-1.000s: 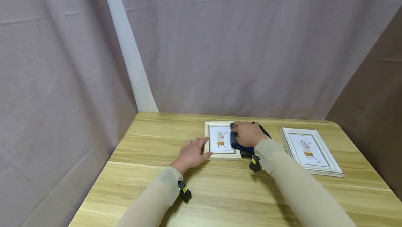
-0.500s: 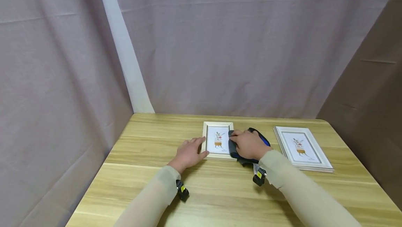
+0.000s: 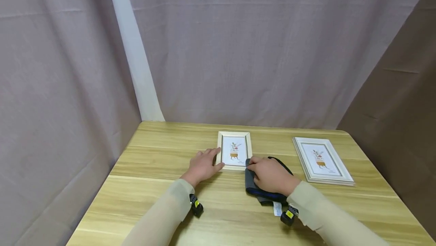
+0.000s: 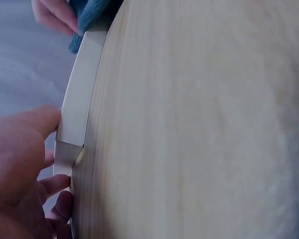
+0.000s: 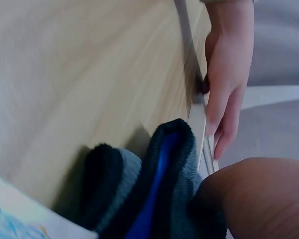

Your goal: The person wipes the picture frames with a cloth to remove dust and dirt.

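A picture frame (image 3: 234,167) in pale wood lies on the table, holding a print of a plant in an orange pot. At its left edge my left hand (image 3: 203,165) rests with fingers and thumb spread; the left wrist view has the thumb and fingertips (image 4: 63,180) around the frame's corner. My right hand (image 3: 272,176) grips a folded grey cloth (image 3: 251,185) with black edging and a blue inside. The cloth overlaps the frame's lower right corner. In the right wrist view the cloth (image 5: 184,164) bunches below the fingers, which hide part of it.
White picture frames (image 3: 323,179), apparently stacked, lie at the right of the wooden table (image 3: 163,151). A white label (image 3: 277,209) hangs from the cloth. Grey curtains (image 3: 238,49) stand behind the table's far edge.
My right hand has drawn the cloth toward me, down the frame's right side, uncovering that edge. The left hand keeps its place on the frame. The head view has shifted slightly.
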Demonstrator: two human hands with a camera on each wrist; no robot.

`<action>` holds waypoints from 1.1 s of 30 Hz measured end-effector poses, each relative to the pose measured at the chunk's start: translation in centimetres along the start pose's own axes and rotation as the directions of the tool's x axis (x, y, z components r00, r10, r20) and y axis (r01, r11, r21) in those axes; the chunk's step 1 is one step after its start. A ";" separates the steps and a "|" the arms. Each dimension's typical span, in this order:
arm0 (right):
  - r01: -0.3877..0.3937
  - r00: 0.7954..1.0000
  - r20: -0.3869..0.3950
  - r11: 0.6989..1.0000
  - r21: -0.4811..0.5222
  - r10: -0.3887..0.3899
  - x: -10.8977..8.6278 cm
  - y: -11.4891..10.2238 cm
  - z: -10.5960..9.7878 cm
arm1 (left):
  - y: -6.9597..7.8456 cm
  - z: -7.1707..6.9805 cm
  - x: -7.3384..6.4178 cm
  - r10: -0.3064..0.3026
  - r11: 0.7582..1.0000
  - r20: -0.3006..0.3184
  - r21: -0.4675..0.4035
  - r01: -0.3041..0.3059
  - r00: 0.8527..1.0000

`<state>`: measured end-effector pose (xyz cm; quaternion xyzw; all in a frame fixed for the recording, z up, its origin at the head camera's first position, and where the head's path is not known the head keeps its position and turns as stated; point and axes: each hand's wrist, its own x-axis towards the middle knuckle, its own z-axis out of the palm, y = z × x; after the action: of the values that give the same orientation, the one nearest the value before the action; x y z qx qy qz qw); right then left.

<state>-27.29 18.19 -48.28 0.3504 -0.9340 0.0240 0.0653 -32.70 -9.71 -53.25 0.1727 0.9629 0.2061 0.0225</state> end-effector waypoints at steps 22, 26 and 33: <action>0.197 0.971 0.114 0.975 0.102 -0.208 2.0 -10.1 0.2 | -0.4 0.6 0.6 0.002 1.000 -0.007 -0.002 -0.002 1.000; 0.169 0.975 0.114 0.971 0.169 -0.189 2.3 -9.3 0.1 | -0.1 0.4 0.5 0.022 1.000 -0.011 0.005 -0.022 1.000; 0.078 0.997 -0.015 0.919 0.387 -0.079 1.7 -4.0 -0.5 | -0.1 -0.1 0.2 0.017 1.000 -0.007 0.023 -0.017 1.000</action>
<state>-25.90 14.15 -47.51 0.3935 -0.8962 0.2050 -0.0046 -32.90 -9.80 -53.17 0.1805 0.9637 0.1959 0.0155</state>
